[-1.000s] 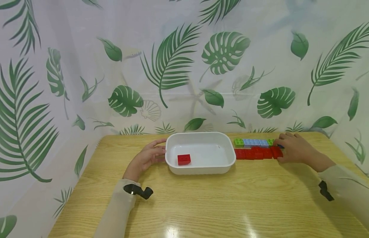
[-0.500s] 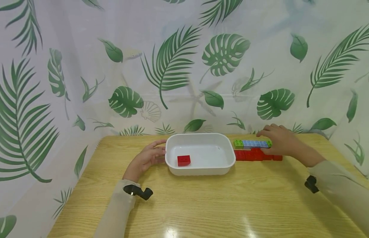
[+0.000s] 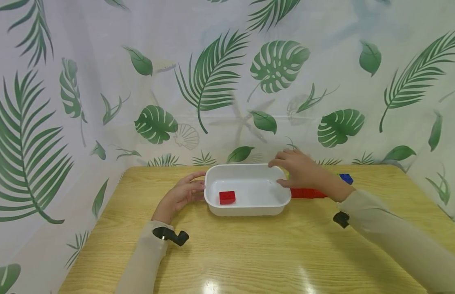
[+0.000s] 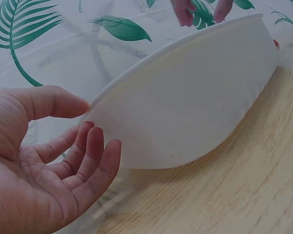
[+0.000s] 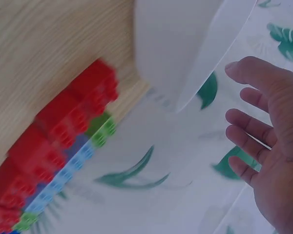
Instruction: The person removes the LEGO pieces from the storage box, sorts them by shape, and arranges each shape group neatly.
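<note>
A white plastic tub (image 3: pixel 249 211) stands on the table, with one red toy brick (image 3: pixel 227 197) lying inside at its left. My left hand (image 3: pixel 180 195) is at the tub's left end, fingers loosely bent. The left wrist view shows its thumb (image 4: pixel 63 103) at the rim and the other fingertips against the outer wall. Over the tub's right end hovers my right hand (image 3: pixel 300 170), fingers spread and holding nothing. In the right wrist view, a row of red bricks (image 5: pixel 58 114) lies alongside a row of light blue bricks (image 5: pixel 63 175) with green ends.
The brick rows run along the back of the wooden table (image 3: pixel 249 253), right of the tub; my right hand and forearm partly cover them in the head view. A dark blue brick (image 3: pixel 346 178) shows at their far end. Behind hangs a leaf-print cloth (image 3: pixel 220 81).
My right hand has moved left, from the far end of the brick rows to above the tub's right end. The left hand and the red brick in the tub stay put.
</note>
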Motion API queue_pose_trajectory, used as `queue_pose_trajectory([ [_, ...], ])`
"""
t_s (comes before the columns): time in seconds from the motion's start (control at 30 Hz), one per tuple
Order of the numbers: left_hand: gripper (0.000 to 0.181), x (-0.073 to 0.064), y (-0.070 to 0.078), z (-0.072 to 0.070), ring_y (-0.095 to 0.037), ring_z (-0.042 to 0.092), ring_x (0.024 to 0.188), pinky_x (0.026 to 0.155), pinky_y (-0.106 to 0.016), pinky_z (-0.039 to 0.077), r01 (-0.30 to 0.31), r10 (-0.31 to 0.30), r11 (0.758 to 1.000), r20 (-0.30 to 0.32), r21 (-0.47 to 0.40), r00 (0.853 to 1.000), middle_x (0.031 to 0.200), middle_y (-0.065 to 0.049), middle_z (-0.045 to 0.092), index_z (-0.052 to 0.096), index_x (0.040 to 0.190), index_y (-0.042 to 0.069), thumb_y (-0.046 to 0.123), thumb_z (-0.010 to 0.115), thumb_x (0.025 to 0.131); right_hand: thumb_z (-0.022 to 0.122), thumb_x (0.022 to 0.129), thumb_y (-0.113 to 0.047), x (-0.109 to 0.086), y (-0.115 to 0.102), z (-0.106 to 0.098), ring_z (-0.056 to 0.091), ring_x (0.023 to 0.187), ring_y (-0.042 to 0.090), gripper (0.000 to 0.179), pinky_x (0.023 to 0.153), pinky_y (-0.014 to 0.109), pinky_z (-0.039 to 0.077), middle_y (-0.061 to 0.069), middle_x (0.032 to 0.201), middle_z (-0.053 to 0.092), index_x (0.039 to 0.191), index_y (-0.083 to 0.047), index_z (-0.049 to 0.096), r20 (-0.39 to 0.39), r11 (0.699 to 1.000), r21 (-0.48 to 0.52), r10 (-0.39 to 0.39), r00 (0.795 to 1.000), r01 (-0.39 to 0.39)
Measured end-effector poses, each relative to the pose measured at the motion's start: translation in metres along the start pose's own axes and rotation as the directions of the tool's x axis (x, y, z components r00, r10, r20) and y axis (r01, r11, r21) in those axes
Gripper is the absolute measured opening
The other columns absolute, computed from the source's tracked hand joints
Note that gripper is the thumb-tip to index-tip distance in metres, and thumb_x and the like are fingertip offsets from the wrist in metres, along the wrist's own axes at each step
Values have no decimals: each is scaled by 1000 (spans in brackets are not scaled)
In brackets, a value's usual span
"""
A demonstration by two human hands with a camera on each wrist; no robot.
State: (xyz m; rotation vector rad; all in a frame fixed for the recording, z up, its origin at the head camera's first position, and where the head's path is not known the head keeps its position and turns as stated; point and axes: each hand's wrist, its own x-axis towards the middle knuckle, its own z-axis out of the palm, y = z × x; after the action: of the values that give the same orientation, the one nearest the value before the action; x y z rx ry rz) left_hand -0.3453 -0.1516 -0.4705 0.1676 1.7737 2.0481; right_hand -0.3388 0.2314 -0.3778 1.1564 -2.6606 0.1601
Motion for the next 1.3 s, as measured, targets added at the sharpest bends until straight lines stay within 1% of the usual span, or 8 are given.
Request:
queue_pose_trajectory([
  [0.1,59,1,0,-1,-14,69,101,90,-35,60,-3,3,1000,7,4,1000,129,-10,63,38,155,8,0,56,99,88,78,-17,17,-17,4,60,102,29,43,91,50,52,10,108,67,117,-9,71,6,997,-8,-82,997,82],
  [0.23,59,0,0,-1,-14,69,103,92,-35,59,-3,3,1000,8,0,1000,130,-10,63,39,155,9,0,57,99,88,78,-20,37,-38,12,60,107,28,46,97,49,51,8,111,65,120,-12,70,74,989,-40,-142,987,145],
  [0.4,58,0,1,-1,-16,69,101,90,-35,60,-5,5,1000,8,-1,1000,125,-7,65,39,154,8,0,57,99,87,80,-23,59,-63,22,60,114,28,49,103,49,49,7,117,66,125,-19,69,200,985,-76,-135,971,152],
  [0.57,58,0,1,-1,-19,69,103,91,-36,59,-2,2,1000,0,18,1000,129,-10,64,41,154,10,3,58,99,87,80,-21,74,-75,36,59,116,27,53,104,48,49,6,119,66,130,-22,68,283,985,-70,-132,950,158],
  [0.73,58,-1,-1,-2,-20,67,107,93,-36,58,-2,1,1000,4,18,1000,133,-13,62,41,154,11,4,59,99,87,80,-19,85,-81,44,62,111,26,55,100,45,52,5,117,67,131,-24,67,312,979,-67,-163,936,193],
  [0.97,57,0,1,0,-16,69,103,90,-34,59,5,-5,1000,-1,-13,1000,128,-10,63,41,153,10,1,57,99,84,83,-17,92,-88,54,62,100,23,50,86,36,54,4,110,68,129,-27,70,306,966,-71,-215,927,247],
  [1.13,57,0,1,1,-16,69,104,90,-33,60,6,-6,1000,1,-11,1000,129,-10,63,41,154,10,0,56,99,84,83,-18,93,-91,59,62,101,22,48,86,34,54,3,113,70,128,-28,71,305,968,-55,-217,927,244],
  [1.3,57,-1,1,0,-17,69,102,87,-32,60,4,-4,1000,-2,-21,1000,123,-7,64,41,153,9,0,56,99,86,81,-18,95,-93,59,61,102,22,49,87,35,55,3,114,70,127,-27,72,329,971,-51,-204,922,233],
])
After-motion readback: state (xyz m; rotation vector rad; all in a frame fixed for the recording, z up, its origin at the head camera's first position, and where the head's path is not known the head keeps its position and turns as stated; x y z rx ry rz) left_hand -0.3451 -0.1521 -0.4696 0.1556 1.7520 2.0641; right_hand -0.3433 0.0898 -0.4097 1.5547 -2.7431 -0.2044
